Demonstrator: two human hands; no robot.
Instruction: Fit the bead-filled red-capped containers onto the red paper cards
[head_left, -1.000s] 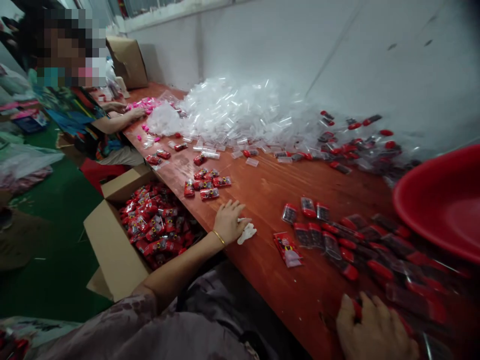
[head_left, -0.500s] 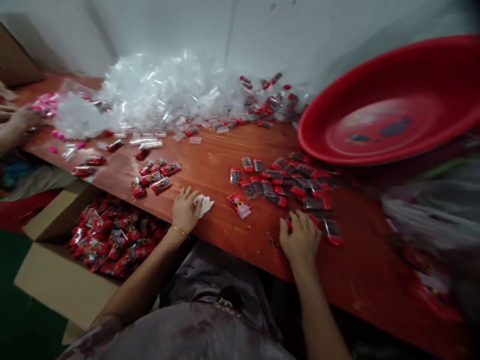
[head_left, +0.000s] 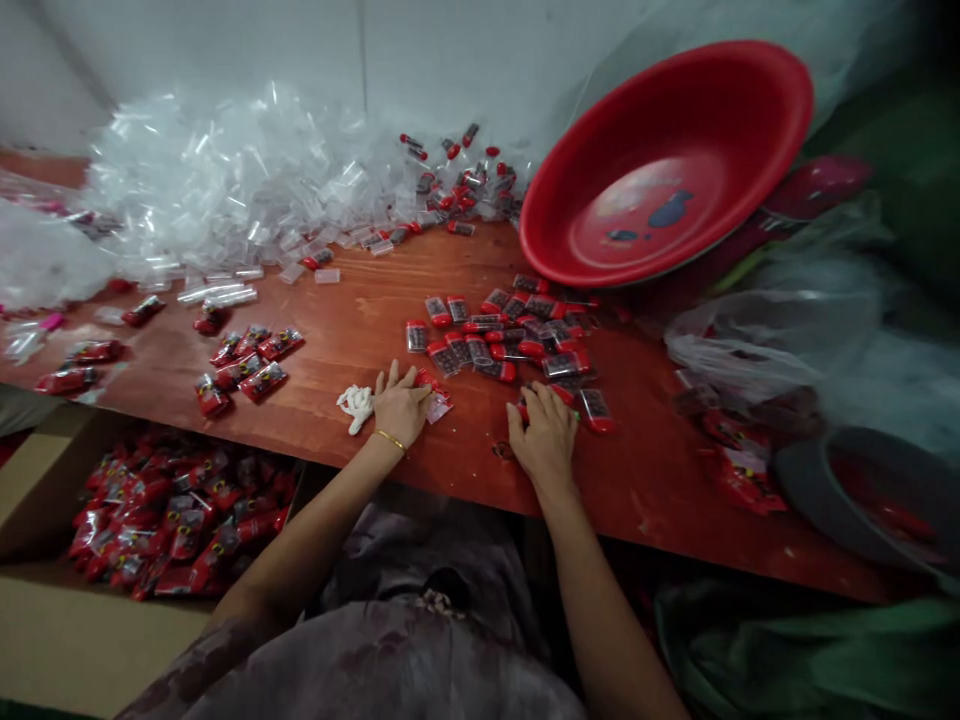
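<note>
On the counter (head_left: 337, 340) the left hand (head_left: 400, 405) lies flat, fingers pressing a red packet (head_left: 433, 398) beside a white wad (head_left: 355, 405), while the right hand (head_left: 545, 438) – released, palm down – rests near a heap of red-capped pieces (head_left: 510, 335).

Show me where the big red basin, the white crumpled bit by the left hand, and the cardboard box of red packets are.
red basin (head_left: 679, 120): head view, on its inner wall.
white crumpled bit (head_left: 356, 403): head view, on its middle.
cardboard box (head_left: 67, 640): head view, on its near flap.
</note>
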